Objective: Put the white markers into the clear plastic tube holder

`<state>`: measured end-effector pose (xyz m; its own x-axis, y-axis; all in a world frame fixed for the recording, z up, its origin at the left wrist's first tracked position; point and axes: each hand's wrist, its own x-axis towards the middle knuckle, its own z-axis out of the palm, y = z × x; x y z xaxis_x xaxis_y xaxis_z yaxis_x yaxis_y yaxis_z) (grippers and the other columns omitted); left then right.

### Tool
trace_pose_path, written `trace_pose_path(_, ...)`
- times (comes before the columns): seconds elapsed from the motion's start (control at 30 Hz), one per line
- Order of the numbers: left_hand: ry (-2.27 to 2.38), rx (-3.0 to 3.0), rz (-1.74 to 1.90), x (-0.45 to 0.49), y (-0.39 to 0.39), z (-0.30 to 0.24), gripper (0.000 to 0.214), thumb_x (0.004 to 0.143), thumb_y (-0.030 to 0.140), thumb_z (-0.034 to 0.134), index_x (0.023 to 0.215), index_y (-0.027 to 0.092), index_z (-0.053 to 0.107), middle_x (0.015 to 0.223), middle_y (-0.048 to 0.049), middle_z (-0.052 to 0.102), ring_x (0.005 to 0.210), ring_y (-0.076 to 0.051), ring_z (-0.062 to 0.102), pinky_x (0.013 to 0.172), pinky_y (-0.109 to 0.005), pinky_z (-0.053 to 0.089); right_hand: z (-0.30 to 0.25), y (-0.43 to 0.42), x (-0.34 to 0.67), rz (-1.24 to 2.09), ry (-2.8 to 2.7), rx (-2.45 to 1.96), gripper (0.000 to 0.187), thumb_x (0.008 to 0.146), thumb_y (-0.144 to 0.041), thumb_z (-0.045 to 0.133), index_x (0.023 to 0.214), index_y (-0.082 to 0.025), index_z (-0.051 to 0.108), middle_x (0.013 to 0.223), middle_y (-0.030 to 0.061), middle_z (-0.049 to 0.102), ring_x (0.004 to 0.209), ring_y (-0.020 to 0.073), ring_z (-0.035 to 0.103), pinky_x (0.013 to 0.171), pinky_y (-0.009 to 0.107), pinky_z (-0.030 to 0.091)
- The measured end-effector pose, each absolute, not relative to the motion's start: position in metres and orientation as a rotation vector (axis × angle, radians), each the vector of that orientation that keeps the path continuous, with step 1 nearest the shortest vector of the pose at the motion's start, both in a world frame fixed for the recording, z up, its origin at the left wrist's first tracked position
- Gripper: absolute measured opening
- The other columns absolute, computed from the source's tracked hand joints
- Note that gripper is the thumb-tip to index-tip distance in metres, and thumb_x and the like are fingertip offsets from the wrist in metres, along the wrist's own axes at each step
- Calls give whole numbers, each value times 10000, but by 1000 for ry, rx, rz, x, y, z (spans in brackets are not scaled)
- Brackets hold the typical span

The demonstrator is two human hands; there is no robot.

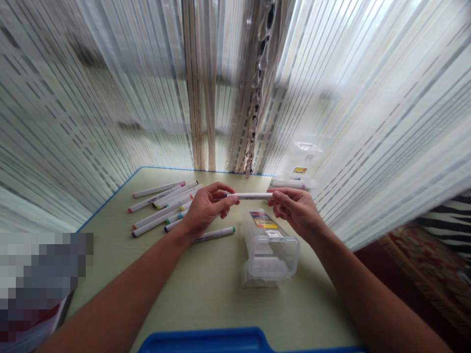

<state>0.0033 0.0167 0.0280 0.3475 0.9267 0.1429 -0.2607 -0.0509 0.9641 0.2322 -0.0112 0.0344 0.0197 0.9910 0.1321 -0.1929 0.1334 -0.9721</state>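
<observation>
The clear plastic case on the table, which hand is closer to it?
Right. The right hand hovers by the clear plastic case, at its far right corner; the left hand sits farther off to its left. Both pinch one white marker.

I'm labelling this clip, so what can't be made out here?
Head view only:
Print on the marker held by the left hand and right hand: too small.
Label on the clear case: too small to read.
Blue tray: cut off by the bottom edge.
Lower-left corner: hidden by a pixelated patch.
</observation>
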Motion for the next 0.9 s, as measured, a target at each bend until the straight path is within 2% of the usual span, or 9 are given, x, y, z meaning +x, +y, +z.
trace_pose_path(0.4, 725, 1235, 1078, 5, 18, 26, 316, 751, 324, 774, 961, 99, 705, 681, -24, 667, 449, -64, 503, 420, -201, 373, 32, -11, 233, 1209, -1133, -901, 186, 671, -249, 860, 822, -173, 784, 613, 23, 690, 435, 64, 529, 374, 173, 309)
trace_pose_path(0.7, 727, 1238, 1065, 5, 19, 23, 309, 772, 346, 758, 941, 91, 717, 674, -41, 686, 449, -65, 501, 422, -191, 379, 33, -13, 233, 1216, -1136, -884, 296, 651, -222, 870, 933, -209, 781, 567, -7, 671, 435, 80, 544, 384, 181, 319)
trace_pose_path(0.9, 717, 1232, 1052, 5, 21, 20, 357, 804, 423, 720, 935, 91, 700, 644, -62, 701, 447, -76, 512, 421, -188, 381, 32, -11, 233, 1199, -1156, -871, 221, 679, -246, 855, 880, -195, 777, 638, 15, 709, 439, 77, 554, 380, 185, 316)
